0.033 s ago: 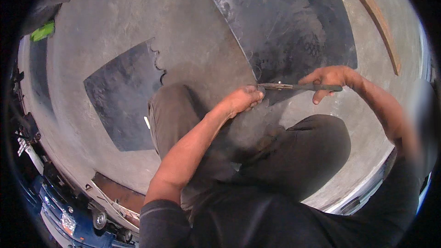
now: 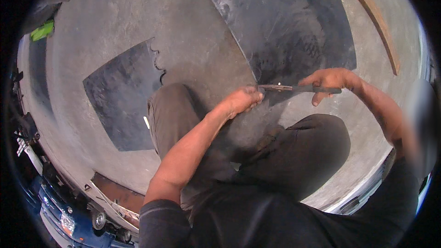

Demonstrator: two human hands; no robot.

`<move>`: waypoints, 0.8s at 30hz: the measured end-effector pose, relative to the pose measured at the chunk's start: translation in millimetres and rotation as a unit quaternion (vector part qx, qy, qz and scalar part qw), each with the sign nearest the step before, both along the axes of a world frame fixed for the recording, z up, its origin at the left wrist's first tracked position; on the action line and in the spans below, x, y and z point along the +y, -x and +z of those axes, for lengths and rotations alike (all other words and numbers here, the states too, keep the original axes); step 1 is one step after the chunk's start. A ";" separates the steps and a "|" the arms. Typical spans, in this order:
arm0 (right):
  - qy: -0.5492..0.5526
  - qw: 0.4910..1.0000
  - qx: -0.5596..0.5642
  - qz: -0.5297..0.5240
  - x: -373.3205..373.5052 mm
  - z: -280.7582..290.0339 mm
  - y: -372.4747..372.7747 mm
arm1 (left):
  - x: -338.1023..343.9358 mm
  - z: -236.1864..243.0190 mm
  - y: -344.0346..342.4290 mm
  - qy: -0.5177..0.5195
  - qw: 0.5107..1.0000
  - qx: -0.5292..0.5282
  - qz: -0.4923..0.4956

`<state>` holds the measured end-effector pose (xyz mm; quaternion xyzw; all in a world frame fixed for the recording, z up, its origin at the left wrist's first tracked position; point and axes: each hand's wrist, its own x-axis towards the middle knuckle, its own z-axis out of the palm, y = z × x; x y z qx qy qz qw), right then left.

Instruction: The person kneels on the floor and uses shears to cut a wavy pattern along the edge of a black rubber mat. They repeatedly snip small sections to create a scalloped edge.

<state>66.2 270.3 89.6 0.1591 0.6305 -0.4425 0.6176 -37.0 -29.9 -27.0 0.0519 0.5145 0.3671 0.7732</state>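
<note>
Right hand (image 2: 331, 81) wrapped round dark handle of long thin metal tool (image 2: 294, 88), held level above near corner of far black rubber sheet (image 2: 294, 23). Left hand (image 2: 242, 101) pinches tool's left tip. Second black sheet (image 2: 120, 96) lies left on concrete floor (image 2: 193, 32).

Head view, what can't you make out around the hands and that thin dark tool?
- Tool: its kind is unclear, thin and dark; ends covered by left hand and right hand.
- Large dark sheet: its near corner is hidden behind the tool.
- Lower-left objects: bent by the fisheye rim.
</note>
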 end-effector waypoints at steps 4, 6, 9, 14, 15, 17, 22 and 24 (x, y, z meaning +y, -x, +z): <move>-0.012 0.983 0.169 0.066 6.5 -9.8 -25.0 | 3.1 -15.4 -5.9 -0.026 0.999 0.005 -0.043; -0.018 0.968 0.234 0.093 -5.3 -22.3 -62.0 | -12.7 -10.1 -18.1 -0.007 0.993 0.026 -0.117; -0.080 0.981 0.166 0.067 -26.6 -10.5 -102.9 | -24.7 6.4 -18.3 -0.014 0.970 0.058 -0.237; -0.131 0.969 0.079 -0.192 -51.1 17.5 -216.6 | -22.1 35.6 -7.2 -0.025 0.894 0.137 -0.426; -0.134 0.960 0.079 -0.232 -69.3 19.6 -236.9 | -31.3 30.4 -13.5 -0.019 0.883 0.149 -0.445; -0.145 0.931 0.088 -0.324 -97.1 33.4 -274.9 | -42.9 17.2 -26.0 -0.035 0.832 0.245 -0.496; -0.151 0.848 0.116 -0.495 -176.7 45.2 -330.8 | -27.3 8.4 -29.2 0.002 0.821 0.530 -0.213; -0.154 0.819 0.134 -0.536 -197.9 43.1 -334.1 | -7.6 2.5 -24.3 0.055 0.926 0.373 0.040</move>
